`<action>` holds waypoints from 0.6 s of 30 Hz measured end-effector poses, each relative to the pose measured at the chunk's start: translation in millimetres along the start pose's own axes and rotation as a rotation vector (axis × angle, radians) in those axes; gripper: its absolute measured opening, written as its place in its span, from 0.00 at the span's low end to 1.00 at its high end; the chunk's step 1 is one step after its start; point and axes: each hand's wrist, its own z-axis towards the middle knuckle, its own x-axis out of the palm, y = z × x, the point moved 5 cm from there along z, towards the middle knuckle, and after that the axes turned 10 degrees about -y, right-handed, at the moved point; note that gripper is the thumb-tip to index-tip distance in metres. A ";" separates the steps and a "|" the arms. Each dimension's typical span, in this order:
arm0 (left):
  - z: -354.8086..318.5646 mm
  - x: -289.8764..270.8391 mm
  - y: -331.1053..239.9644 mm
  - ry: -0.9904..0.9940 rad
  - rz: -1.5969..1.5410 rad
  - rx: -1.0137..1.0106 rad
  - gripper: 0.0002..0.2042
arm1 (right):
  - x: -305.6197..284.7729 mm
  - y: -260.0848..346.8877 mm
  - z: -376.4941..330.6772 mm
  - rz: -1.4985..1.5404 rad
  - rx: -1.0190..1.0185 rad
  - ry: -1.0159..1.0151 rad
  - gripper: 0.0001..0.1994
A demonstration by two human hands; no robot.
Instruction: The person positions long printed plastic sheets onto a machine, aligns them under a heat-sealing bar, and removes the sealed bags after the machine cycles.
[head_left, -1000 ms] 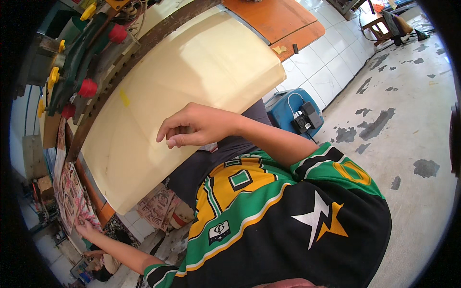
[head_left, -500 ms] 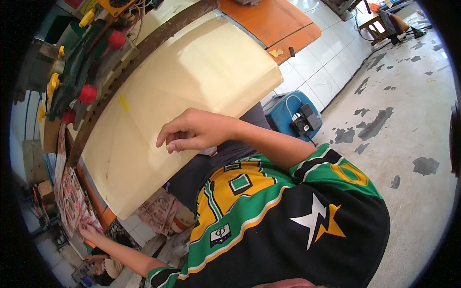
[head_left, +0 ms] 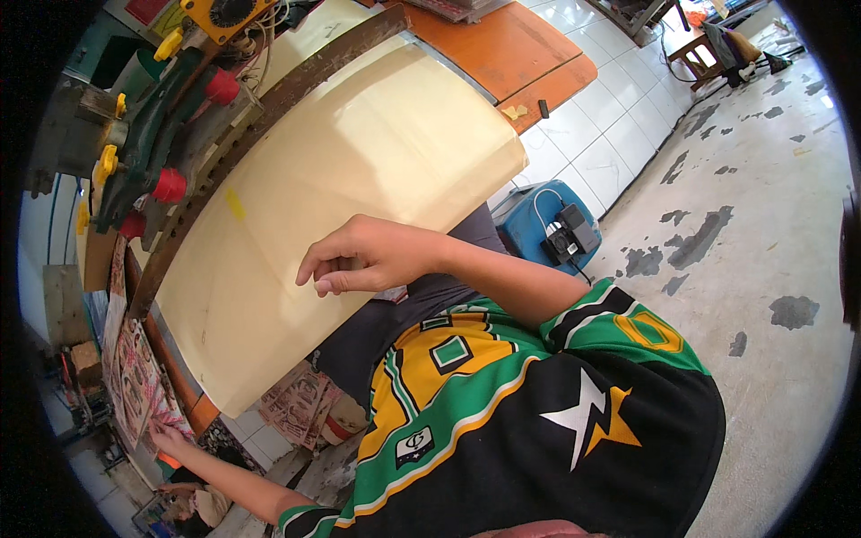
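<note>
Two hands are in view, both yours, and they sit well apart. Your left hand reaches out at the lower left, its fingertips at the near edge of the printed sheets; it is too small there to tell whether the fingers pinch the paper. Those pinkish-red sheets lie beyond the left end of the cream-covered worktop. As you see them, their long axis runs steeply from the upper left toward your fingers, the near end pointing down at your hand, though the lens bends them strongly. Your right hand is over the worktop's near edge, half curled, thumb a little apart from the fingers, with nothing in its grasp.

Along the worktop's far side a dark metal bar curves past, with red knobs and yellow wing knobs behind it. The worktop stands between your right hand and that machinery. More printed sheets lie below the worktop, beside your dark-clothed leg. A blue container carries black adapters to your right.

Compared with half a second ago, your right hand keeps its half-curled pose, while more of the stack on the orange table shows.
</note>
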 end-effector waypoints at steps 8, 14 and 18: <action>14.3 -6.3 1.3 0.037 -0.093 -0.117 0.20 | -1.1 -0.6 0.9 -0.015 0.004 0.002 0.13; 4.2 -6.2 -23.9 -0.092 -0.326 -0.227 0.21 | 2.2 4.5 2.9 -0.044 0.004 0.011 0.12; -48.0 15.4 -54.0 -0.115 -0.280 -0.228 0.27 | 7.0 6.4 4.4 0.013 0.044 0.020 0.12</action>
